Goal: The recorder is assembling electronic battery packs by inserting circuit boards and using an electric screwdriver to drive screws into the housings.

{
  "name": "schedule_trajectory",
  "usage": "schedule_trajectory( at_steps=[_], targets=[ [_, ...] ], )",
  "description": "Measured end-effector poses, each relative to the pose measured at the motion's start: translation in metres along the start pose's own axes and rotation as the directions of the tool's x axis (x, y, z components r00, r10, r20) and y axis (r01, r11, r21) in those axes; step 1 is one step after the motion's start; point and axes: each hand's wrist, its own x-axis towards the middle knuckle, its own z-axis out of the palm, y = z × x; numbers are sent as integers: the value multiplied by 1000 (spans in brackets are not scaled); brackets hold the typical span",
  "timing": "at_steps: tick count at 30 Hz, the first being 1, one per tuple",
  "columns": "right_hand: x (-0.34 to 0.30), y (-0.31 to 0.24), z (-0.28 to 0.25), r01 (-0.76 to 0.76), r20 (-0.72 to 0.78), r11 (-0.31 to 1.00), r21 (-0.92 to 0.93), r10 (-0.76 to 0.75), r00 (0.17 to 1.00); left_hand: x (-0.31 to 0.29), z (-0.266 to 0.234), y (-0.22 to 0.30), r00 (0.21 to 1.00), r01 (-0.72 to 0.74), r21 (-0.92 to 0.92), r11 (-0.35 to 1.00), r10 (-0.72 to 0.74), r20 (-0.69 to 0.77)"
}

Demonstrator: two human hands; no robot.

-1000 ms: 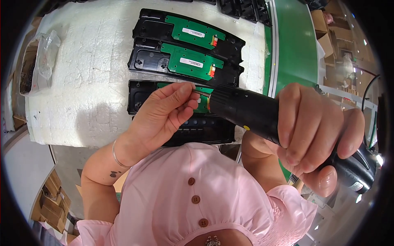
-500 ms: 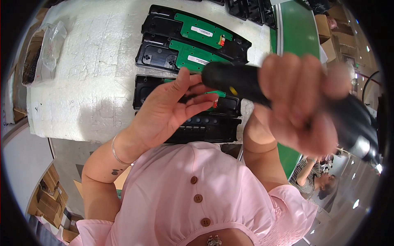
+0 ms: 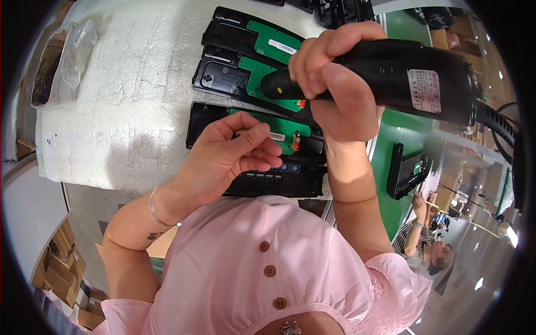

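Note:
My right hand [image 3: 343, 84] is wrapped around a black corded electric screwdriver [image 3: 391, 67], held almost level with its nose toward the left. That nose is over the green circuit board [image 3: 254, 72] of the second black plastic panel [image 3: 215, 72]; I cannot tell whether it touches. My left hand [image 3: 226, 151] hovers over the third black panel [image 3: 200, 120], thumb and forefinger pinched together and the other fingers curled. Whatever is between its fingertips is too small to make out. Beneath that hand, the third panel's green board [image 3: 268, 120] shows a red-and-white connector [image 3: 296, 143].
Another panel [image 3: 226, 28] with a board lies farthest away, and a black panel [image 3: 301, 183] lies nearest me. All rest on white foam [image 3: 139, 84]. A box with clear plastic [image 3: 78, 53] stands left. Right, a green conveyor [image 3: 385, 167] carries a black housing [image 3: 397, 170]; a person [image 3: 419, 240] sits beyond.
My right hand has moved left and away from me, with the screwdriver now over the second panel's board. My left hand has drawn slightly nearer, its spread fingers closing into a pinch.

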Motion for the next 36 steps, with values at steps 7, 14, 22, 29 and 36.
schedule_trajectory(
  at_steps=[7,14,22,29,36],
  targets=[
    [1,4,1,-54,71,998,-24,55,996,1,15,10,975,-51,-85,995,31,-221],
    [3,-52,-9,165,192,986,10,-164,968,7,6,6,991,-79,-234,969,51,-124],
    [-18,-73,8,223,-64,968,113,-217,974,14,5,2,999,-36,-377,926,47,21],
    [8,-85,-17,-2,444,990,-142,66,894,14,22,5,994,0,-335,942,36,101],
    [8,-3,-28,14,-132,1000,1,-13,991,11,24,2,995,63,-221,973,-79,-61]
  ],
)
